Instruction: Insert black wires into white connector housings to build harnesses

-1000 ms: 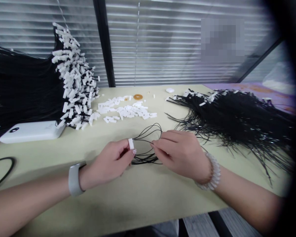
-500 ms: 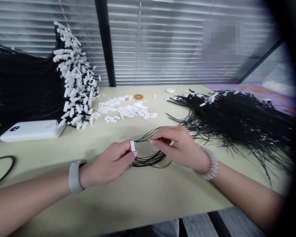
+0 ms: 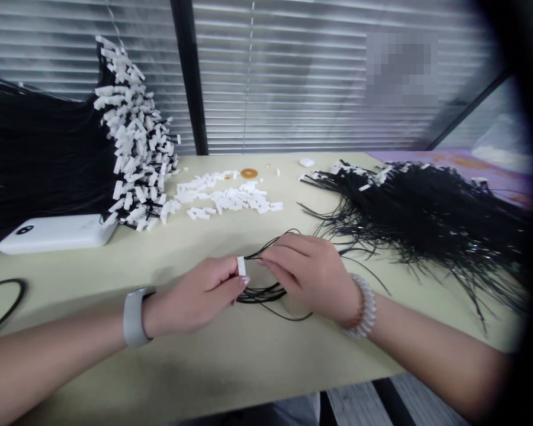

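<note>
Between thumb and fingers, my left hand [image 3: 206,291] pinches a small white connector housing [image 3: 241,266] held upright. Several thin black wires run from its right side, and a loop of black wires [image 3: 266,293] hangs below, just above the table. My right hand [image 3: 313,275] is closed close by on the right, its thumb and forefinger pinching a thin black wire [image 3: 254,258] whose end is at the housing. Whether the wire's tip is inside the housing is too small to tell.
Loose white housings [image 3: 237,198] lie mid-table, near an amber ring [image 3: 249,173]. A large bundle of black wires with white connectors [image 3: 133,142] stands at left behind a white power bank [image 3: 57,232]. Loose black wires [image 3: 430,213] are heaped at right. Blinds [image 3: 302,77] hang behind the table.
My right hand has moved left, bringing the pinched wire up to the white housing. My left hand has stayed nearly still, still gripping the housing.
</note>
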Motion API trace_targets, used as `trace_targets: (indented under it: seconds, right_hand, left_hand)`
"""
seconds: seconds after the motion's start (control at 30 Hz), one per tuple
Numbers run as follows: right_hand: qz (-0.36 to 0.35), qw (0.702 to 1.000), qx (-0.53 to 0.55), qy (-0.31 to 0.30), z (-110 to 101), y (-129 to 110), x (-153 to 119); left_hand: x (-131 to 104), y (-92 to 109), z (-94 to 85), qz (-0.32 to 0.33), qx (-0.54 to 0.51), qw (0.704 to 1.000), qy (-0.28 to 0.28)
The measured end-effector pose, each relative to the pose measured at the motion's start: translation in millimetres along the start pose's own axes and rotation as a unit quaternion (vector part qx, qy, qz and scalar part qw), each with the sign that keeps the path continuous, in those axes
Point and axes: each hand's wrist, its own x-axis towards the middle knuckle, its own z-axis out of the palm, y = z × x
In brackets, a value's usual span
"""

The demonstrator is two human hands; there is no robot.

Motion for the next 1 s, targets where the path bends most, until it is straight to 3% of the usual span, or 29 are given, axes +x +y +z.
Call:
trace_targets:
  seconds: [0.23,0.57,0.67,0.77,0.87,0.93,1.0]
  right_hand:
    - [-0.069,0.994,-0.082,0.014,2,-2,0]
    - [-0.066,0.989,-0.128,-0.035,3,-2,4]
    - [-0.026,0.994,-0.093,-0.042,-1,-1,10]
    - [0.042,0.999,-0.004,0.02,-9,10,14]
    - [0.157,0.982,0.06,0.081,-17,30,12]
    - [0.23,0.968,0.086,0.054,-20,43,9]
    - [0.261,0.959,0.107,-0.036,-20,52,7]
  left_hand:
    - [2,-1,-0.2,0.015,0.023,1.0,-0.009]
    - [3,-3,-0.1,0.005,0.005,1.0,-0.015]
    - [4,-6,1.5,-0.034,-0.078,0.996,0.003]
    - [5,-9,3.2,-0.073,-0.181,0.979,0.051]
    - [6,-14,3.5,-0.088,-0.236,0.962,0.109]
    - [7,-19,3.1,-0.077,-0.262,0.952,0.141]
    - [8,-23,2.5,-0.064,-0.296,0.938,0.167]
